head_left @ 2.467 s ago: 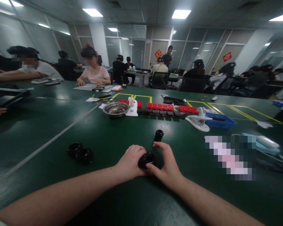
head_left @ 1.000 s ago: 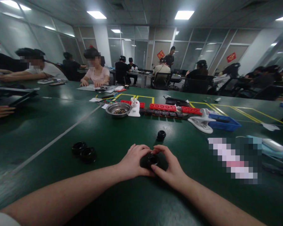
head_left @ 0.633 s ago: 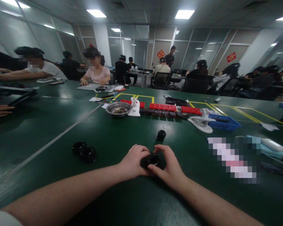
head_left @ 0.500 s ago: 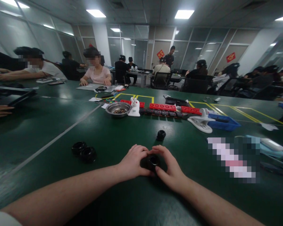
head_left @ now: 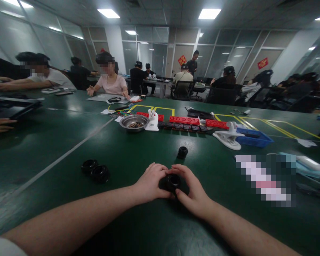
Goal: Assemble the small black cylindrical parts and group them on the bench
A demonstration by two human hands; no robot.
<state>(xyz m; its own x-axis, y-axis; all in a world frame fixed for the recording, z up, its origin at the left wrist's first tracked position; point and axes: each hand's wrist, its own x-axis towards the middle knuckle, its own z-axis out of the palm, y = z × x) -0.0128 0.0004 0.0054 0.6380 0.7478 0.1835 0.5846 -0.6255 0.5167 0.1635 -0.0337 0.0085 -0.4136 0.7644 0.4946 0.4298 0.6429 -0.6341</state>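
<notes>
A black ring-shaped part with a round hole stands between my hands, low on the green table. From its left side my left hand grips it, thumb at the near edge and fingers behind. My right hand curls round it from the right, thumb against its near side. The fingertips of both hands meet at its far side. Beyond them sits a smaller black part. Two more black ring parts lie touching each other to the left.
A metal bowl with small pieces, white clamps, red trays and a blue bin stand farther back. A blue item lies at the right. People sit across the table and at the left, where a person's hand shows.
My hands and the black part between them look nearly unchanged. Across the table, a seated person has lifted one hand and turned it outward.
</notes>
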